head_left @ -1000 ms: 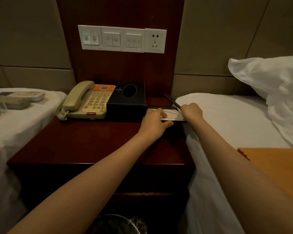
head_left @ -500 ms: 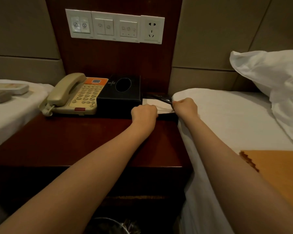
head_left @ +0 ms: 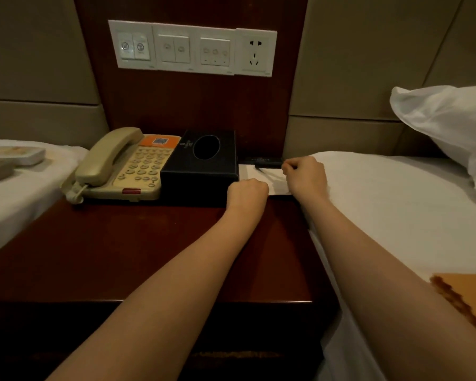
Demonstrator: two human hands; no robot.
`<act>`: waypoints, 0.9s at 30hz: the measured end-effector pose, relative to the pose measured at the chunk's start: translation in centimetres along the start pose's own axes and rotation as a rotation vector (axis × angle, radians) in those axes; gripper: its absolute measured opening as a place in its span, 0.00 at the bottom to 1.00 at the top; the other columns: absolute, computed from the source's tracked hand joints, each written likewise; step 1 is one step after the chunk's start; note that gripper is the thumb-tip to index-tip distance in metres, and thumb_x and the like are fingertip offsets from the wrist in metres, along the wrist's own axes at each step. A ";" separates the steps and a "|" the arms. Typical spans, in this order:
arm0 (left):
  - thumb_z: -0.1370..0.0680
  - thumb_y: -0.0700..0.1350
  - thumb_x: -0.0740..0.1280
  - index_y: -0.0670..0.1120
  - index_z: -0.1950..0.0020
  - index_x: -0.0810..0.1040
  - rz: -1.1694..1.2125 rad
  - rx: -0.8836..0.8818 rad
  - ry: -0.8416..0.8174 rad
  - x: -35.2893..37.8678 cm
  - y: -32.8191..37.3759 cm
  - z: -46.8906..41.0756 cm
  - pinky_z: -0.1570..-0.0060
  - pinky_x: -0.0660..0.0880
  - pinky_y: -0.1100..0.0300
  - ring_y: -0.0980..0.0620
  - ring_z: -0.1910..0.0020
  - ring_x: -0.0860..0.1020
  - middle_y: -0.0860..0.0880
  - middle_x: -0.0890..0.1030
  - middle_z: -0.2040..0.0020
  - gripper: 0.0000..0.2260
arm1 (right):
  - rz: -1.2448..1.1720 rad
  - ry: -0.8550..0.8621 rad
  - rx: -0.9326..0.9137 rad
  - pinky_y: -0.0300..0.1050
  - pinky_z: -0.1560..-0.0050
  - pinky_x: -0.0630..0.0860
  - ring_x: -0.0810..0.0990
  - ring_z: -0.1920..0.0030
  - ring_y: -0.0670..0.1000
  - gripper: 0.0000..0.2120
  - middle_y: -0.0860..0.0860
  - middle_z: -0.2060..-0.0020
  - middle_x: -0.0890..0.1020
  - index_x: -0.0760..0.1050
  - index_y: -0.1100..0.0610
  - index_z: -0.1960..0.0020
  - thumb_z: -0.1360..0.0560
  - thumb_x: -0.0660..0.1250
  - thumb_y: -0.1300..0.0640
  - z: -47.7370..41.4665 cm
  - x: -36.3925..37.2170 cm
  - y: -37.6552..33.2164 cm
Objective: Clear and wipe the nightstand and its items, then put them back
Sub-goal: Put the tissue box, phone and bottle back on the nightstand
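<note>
Head view: a white notepad (head_left: 259, 180) lies flat at the far right of the dark wooden nightstand (head_left: 121, 257), just beside the black tissue box (head_left: 204, 166). The right hand (head_left: 305, 174), fingers curled, pinches the dark pen (head_left: 267, 168) lying across the pad. The left hand (head_left: 248, 192) is fisted at the pad's near edge, its grip hidden behind the knuckles. The pad is likely light and floppy, best lifted by its near edge; the slim pen could roll.
</note>
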State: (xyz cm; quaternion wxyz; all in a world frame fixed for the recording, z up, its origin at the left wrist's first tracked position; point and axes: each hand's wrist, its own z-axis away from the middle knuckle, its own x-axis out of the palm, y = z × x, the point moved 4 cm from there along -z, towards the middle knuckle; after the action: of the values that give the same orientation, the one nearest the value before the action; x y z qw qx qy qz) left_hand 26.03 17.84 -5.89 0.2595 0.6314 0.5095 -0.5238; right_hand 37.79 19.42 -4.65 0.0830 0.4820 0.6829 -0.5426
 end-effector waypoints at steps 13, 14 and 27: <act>0.19 0.45 0.54 0.42 0.39 0.75 0.045 0.040 -0.143 -0.9 -0.5 0.9 0.54 0.70 0.56 0.45 0.43 0.76 0.43 0.76 0.40 0.14 | 0.290 -0.195 -0.053 0.48 0.43 0.72 0.76 0.41 0.60 0.15 0.59 0.43 0.80 0.76 0.61 0.39 0.23 0.61 0.56 1.5 1.6 -0.9; 0.18 0.46 0.54 0.42 0.38 0.74 0.002 0.059 -0.180 -1.1 -0.3 0.9 0.52 0.70 0.56 0.45 0.42 0.75 0.44 0.76 0.39 0.15 | 0.248 -0.198 -0.035 0.49 0.40 0.71 0.74 0.38 0.59 0.17 0.59 0.40 0.78 0.74 0.61 0.36 0.23 0.61 0.56 1.7 1.3 -0.8; 0.21 0.46 0.57 0.46 0.33 0.69 0.101 0.058 -0.098 -8.0 -6.3 6.8 0.51 0.69 0.52 0.42 0.40 0.74 0.44 0.72 0.37 0.16 | 0.122 -0.108 -0.004 0.49 0.45 0.73 0.76 0.43 0.60 0.19 0.58 0.40 0.78 0.76 0.58 0.38 0.27 0.59 0.65 8.1 -2.4 -4.4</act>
State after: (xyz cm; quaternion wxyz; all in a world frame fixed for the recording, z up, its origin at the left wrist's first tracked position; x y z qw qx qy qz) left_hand 18.14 11.17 0.62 0.2918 0.6371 0.4482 -0.5551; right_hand 32.44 11.67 -3.42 0.1536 0.4928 0.6479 -0.5602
